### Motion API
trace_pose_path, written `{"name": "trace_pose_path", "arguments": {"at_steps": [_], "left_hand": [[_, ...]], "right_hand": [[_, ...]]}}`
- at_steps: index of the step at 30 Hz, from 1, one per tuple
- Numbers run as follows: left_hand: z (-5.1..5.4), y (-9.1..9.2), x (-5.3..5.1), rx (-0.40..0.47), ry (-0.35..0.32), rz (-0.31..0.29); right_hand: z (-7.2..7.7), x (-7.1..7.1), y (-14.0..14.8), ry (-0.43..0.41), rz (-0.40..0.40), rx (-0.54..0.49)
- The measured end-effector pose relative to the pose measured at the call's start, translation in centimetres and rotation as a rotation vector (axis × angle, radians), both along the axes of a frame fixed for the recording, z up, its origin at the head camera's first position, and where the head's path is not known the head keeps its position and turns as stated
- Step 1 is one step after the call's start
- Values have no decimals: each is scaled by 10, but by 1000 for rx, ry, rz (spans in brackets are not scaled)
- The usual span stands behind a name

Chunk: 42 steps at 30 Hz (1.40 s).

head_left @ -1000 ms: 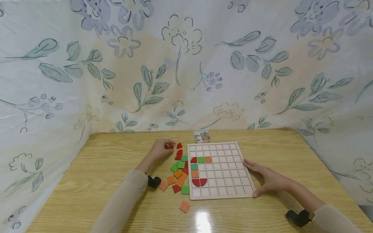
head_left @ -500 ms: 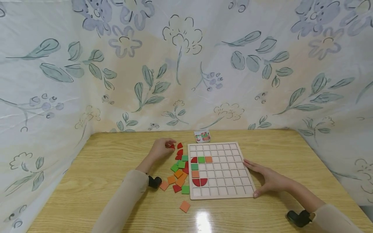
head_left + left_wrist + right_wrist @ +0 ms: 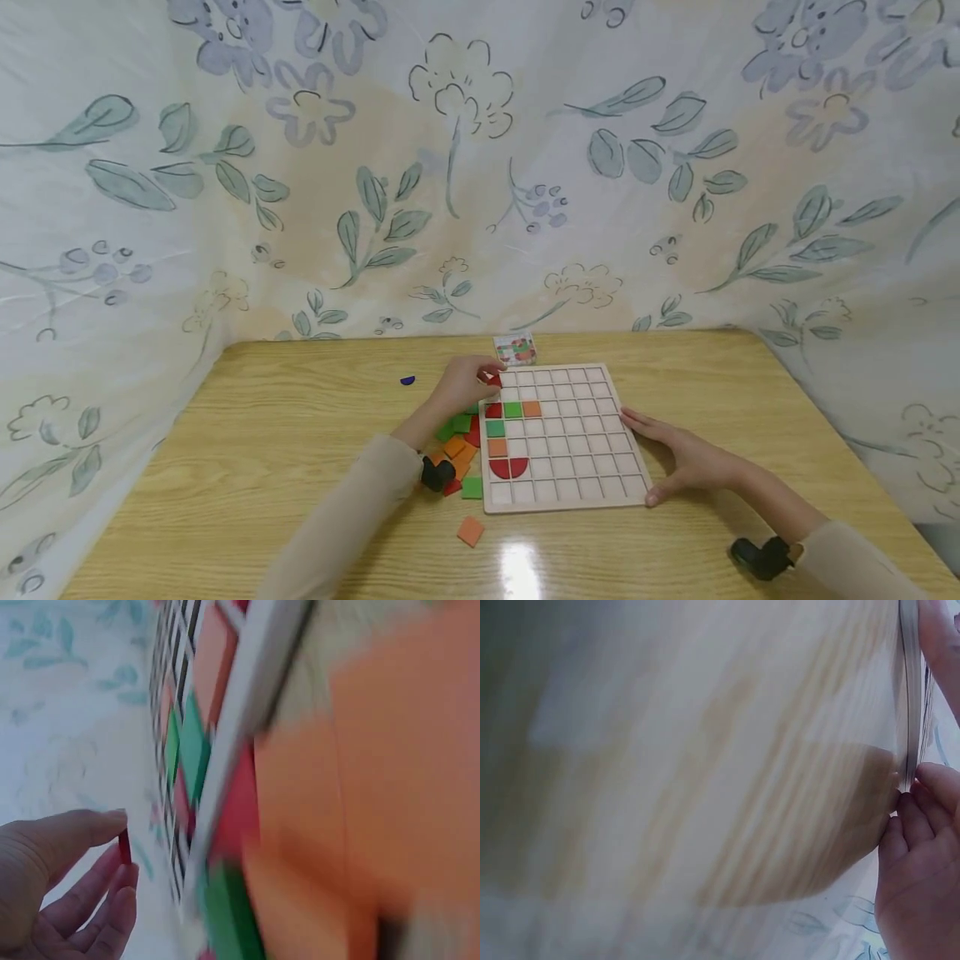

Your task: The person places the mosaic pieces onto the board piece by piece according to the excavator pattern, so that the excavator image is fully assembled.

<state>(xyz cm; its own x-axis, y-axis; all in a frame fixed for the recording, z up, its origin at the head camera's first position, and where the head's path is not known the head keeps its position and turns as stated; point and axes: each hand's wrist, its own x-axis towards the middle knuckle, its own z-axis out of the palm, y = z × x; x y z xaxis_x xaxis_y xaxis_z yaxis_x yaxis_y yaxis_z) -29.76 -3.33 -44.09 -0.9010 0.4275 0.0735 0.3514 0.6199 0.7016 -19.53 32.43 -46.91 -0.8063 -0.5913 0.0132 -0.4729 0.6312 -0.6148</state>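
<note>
In the head view the left hand [image 3: 462,388] pinches a red piece [image 3: 493,380] above the upper left corner of the gridded wooden board [image 3: 569,493]. The left wrist view shows the red piece [image 3: 124,846] on edge between thumb and fingers of the left hand [image 3: 71,877]. Red, green and orange pieces lie in the board's left part, among them a green square [image 3: 513,409] and an orange square [image 3: 532,408]. With thumb and fingers spread, the right hand [image 3: 686,458] rests against the board's right edge; the right wrist view shows its fingers [image 3: 919,817] at that edge.
Loose pieces, including a green square [image 3: 472,487], lie along the board's left side, partly under the left arm. An orange square [image 3: 470,531] lies nearer the front. A patterned card [image 3: 515,349] stands behind the board, and a small blue piece [image 3: 407,380] lies at the back left.
The left hand has moved right with a red piece, from beside the loose pieces to over the board's corner. A blue piece now shows at the back left. The right hand stays at the board's edge.
</note>
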Motion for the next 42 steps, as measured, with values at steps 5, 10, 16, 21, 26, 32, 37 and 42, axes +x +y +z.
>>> {"name": "trace_pose_path", "arguments": {"at_steps": [5,10,16,21,26,32,37,42], "left_hand": [[0,29,4,-9,26,-33],[-8,52,2,-44,61,-84],[-13,69,3,-68,66,-66],[-17,76,1,-76,67,-50],[-15,75,1,-63,47,-51],[-15,74,0,-31,59,-60],[-15,79,1,-37,51,-74],[-15,79,1,-15,34,-74]], "right_hand": [[0,0,0,8,5,-11],[-4,-1,1,31,13,-14],[-4,-1,0,37,13,-18],[-4,-1,-1,35,20,-33],[-4,-1,-1,27,19,-24],[-4,-1,1,1,8,-18],[-3,0,1,-19,-6,-18],[-4,0,1,-5,-4,-13]]}}
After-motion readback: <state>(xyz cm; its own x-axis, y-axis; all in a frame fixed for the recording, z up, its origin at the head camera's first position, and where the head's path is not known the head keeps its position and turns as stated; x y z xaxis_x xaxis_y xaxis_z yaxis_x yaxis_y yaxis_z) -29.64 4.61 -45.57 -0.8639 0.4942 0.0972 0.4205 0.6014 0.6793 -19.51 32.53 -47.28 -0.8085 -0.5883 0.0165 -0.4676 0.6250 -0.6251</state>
